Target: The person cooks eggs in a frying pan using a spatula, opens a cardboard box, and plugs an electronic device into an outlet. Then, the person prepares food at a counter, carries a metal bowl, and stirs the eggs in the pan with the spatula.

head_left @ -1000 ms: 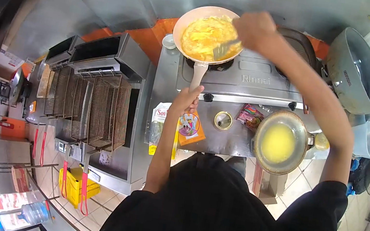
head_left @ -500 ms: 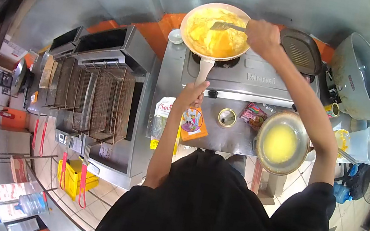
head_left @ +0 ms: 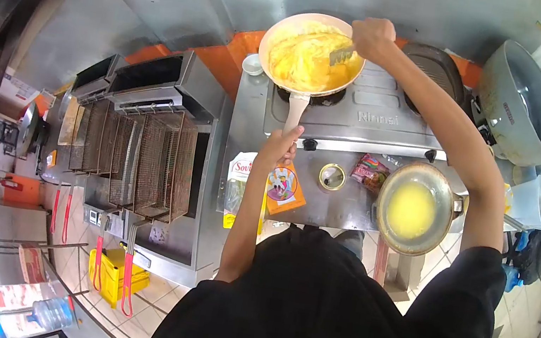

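My left hand (head_left: 279,147) is closed round the pale handle of a frying pan (head_left: 297,110), which sits over the left burner of the stove. Soft yellow egg (head_left: 303,58) covers the pan's bottom, partly folded and partly runny. My right hand (head_left: 372,37), at the pan's right rim, grips a spatula (head_left: 341,55) whose slotted blade dips into the egg; its handle is mostly hidden by the fingers. Below the stove, a round metal pan (head_left: 384,225) holds a yellow mass (head_left: 411,210).
A grill pan (head_left: 436,66) rests on the stove's (head_left: 390,135) right side, near a large pot (head_left: 509,112). An open can (head_left: 331,176), an orange packet (head_left: 287,190) and a pink packet (head_left: 371,173) lie on the counter. Fryer baskets (head_left: 160,165) stand left.
My right hand has moved up and left, and the spatula has turned from lying across the egg to a steeper slant near the pan's right side. The left hand keeps its hold.
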The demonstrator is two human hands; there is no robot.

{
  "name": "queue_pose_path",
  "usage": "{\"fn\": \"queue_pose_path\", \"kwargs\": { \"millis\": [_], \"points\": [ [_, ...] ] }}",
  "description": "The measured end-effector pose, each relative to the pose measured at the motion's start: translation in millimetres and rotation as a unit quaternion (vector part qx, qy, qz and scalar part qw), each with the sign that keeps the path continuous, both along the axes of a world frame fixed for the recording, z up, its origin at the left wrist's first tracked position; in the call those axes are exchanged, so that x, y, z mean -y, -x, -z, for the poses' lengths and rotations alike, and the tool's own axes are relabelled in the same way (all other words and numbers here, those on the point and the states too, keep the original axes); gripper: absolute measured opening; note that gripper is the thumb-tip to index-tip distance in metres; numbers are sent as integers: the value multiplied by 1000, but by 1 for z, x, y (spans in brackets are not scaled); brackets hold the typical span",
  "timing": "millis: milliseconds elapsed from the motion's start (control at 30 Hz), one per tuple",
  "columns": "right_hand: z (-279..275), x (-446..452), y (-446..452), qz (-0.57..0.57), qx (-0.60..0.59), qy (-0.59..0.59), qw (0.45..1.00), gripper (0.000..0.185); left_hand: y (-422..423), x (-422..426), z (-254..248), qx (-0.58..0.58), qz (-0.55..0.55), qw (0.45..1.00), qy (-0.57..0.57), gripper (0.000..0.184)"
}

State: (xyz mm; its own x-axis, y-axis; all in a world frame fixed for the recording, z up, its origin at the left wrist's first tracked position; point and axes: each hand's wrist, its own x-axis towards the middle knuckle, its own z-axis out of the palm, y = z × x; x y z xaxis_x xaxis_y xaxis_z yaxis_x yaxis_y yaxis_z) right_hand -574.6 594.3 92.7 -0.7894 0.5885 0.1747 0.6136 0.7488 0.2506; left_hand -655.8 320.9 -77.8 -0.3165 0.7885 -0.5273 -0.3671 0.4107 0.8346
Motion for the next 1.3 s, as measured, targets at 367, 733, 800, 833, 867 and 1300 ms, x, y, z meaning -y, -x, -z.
{"fn": "queue_pose_path", "kwargs": {
  "millis": [367,733,800,833,867,1300],
  "points": [
    [-48,38,-15,37,80,-42,995,13,-4,0,-12,15,-4,1000,4,39],
    [69,-40,32,67,-122,-2,990,16,-1,1,-3,-9,12,1000,-5,45],
    [86,-49,44,53,-148,-19,987,17,0,1,-2,0,10,1000,1,45],
    [89,-49,46,27,-149,-13,988,18,1,0,-2,8,14,1000,-4,45],
    [93,-49,47,1,-150,-6,989,19,1,1,-1,2,10,1000,-1,45],
    [13,-68,12,-194,46,-19,980,22,0,2,3,-4,12,1000,1,44]
  ]
}}
